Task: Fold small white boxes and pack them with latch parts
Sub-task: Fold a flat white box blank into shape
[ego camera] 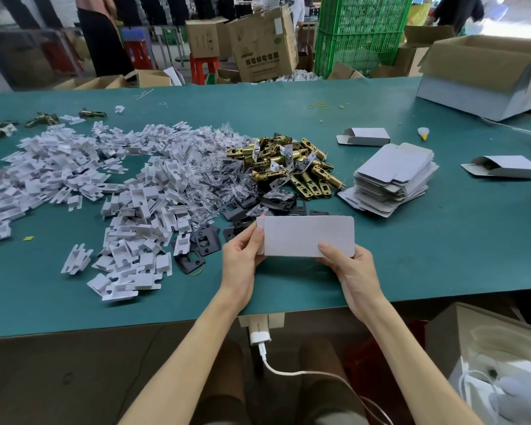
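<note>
I hold a small white box flat and level above the green table, near its front edge. My left hand grips its left end and my right hand grips its lower right corner. Behind it lie black latch plates, a heap of brass latch bolts and clear screw bags. A stack of flat white box blanks sits to the right. White card inserts cover the left half of the table.
Two folded white boxes lie at the right. A large open carton stands at the far right corner. A white charger and cable hang under the table edge. An open box sits at lower right. Cartons and green crates stand behind.
</note>
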